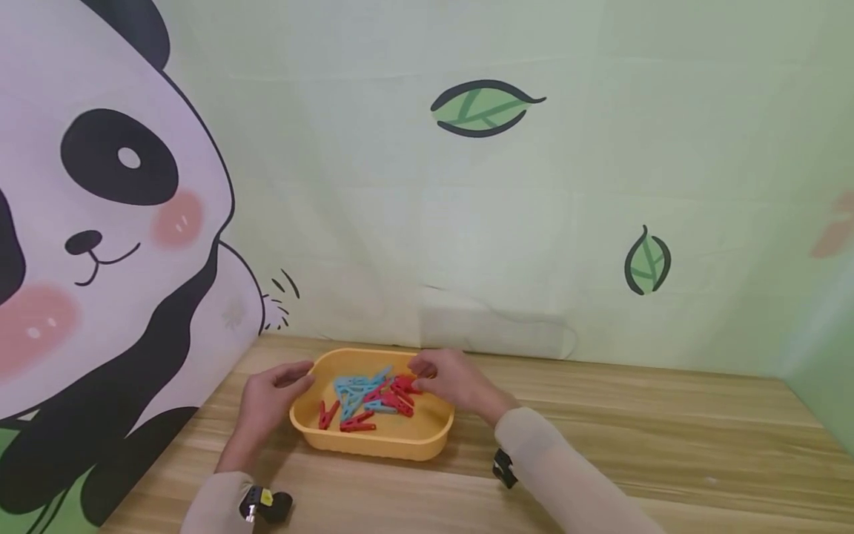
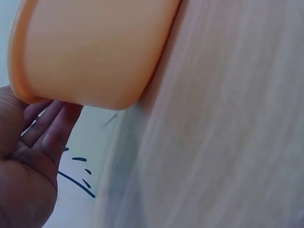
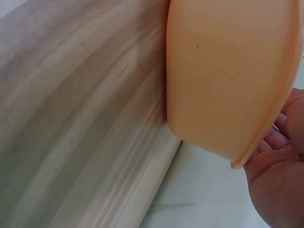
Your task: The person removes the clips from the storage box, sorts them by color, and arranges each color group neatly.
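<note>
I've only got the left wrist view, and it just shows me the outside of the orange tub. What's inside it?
Observer: There are clips in the tub, some red and some blue.
Operator: Ooh! Is there another hand, or only the left one?
Observer: Yes, the right hand is at the tub's other end.
Operator: I see black squiggles on the wall. What's the whole picture?
Observer: A big smiling panda, with its face over on the left of the head view.
</note>
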A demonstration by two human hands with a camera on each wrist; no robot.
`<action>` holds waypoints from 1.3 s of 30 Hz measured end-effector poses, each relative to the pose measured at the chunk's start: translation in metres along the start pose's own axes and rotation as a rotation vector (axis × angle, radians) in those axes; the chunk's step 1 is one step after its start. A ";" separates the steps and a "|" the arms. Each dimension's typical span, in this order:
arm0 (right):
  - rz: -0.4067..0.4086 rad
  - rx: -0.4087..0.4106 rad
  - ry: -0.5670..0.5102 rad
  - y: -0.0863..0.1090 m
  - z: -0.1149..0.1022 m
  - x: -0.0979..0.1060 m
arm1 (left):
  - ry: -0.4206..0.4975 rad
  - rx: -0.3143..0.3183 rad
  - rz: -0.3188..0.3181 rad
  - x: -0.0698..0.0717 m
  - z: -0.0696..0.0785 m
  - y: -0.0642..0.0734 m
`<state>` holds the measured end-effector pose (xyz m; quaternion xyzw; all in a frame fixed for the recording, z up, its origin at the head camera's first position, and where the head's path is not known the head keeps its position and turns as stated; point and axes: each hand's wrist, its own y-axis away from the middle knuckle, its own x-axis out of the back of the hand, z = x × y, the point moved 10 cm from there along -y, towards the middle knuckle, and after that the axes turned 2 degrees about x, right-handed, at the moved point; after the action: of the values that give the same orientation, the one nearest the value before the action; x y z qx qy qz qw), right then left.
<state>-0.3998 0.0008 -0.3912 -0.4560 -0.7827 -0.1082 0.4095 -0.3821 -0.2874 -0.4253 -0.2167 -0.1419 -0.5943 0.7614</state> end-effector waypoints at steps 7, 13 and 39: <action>-0.033 -0.012 0.038 -0.005 0.002 -0.011 | 0.074 -0.010 -0.007 -0.003 -0.005 0.000; -0.041 -0.005 0.088 -0.009 0.003 -0.017 | 0.101 0.001 -0.016 -0.006 -0.008 0.000; -0.012 0.037 0.399 -0.017 -0.010 -0.026 | 0.114 0.031 -0.021 -0.002 -0.011 0.000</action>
<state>-0.4019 -0.0302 -0.4007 -0.4133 -0.6906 -0.1844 0.5641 -0.3829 -0.2912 -0.4355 -0.1694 -0.1099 -0.6115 0.7650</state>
